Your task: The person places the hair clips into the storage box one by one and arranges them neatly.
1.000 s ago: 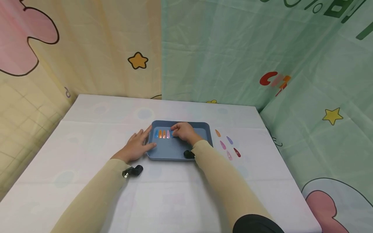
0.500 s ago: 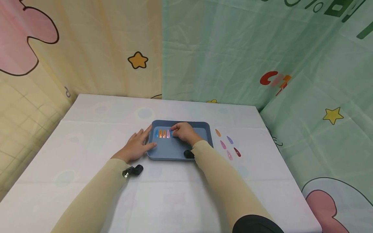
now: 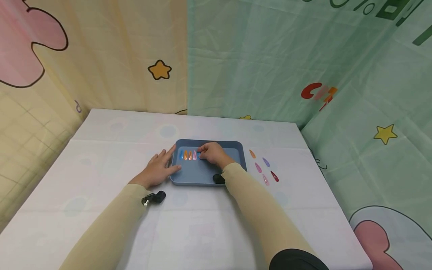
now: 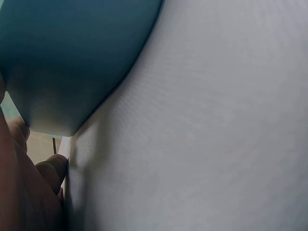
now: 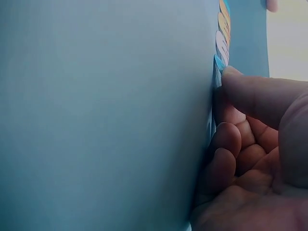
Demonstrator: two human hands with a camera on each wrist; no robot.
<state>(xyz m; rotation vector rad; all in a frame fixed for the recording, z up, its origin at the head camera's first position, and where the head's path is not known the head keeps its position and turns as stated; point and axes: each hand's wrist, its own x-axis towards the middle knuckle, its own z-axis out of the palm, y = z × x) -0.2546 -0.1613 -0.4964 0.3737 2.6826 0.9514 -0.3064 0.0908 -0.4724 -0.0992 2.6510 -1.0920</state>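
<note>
1. Blue hair clip [image 5: 219,62]: lies in the far part of the blue-grey tray [image 3: 199,175], at the right end of a row, just beside the row's pink clip [image 3: 194,155].
2. Right hand [image 3: 215,153]: pinches that blue clip between thumb and finger (mostly covered, only the tip plain in the right wrist view). Reaches in over the tray floor, remaining fingers curled.
3. Left hand [image 3: 156,171]: grasps nothing, fingers extended and spread along the tray's left side. Index finger by the far left corner, thumb at the left rim nearer the body.
4. Rest of row, left to right: second blue clip [image 3: 181,155], left orange clip [image 3: 185,155], right orange clip [image 3: 190,155], then pink. Roughly parallel, close together.
5. Right of tray, on the white table cover [image 3: 182,232]: loose orange clip [image 3: 252,153], purple clip [image 3: 266,162], deep pink clip [image 3: 258,168], dark red clip [image 3: 275,176], light pink clip [image 3: 266,180]. Scattered at slants, apart from one another.
6. Surroundings: beige sleeves [image 3: 104,228], black camera [image 3: 158,197] at the left cuff, cartoon-print curtain [image 3: 236,67] behind, yellowish left, green right.
</note>
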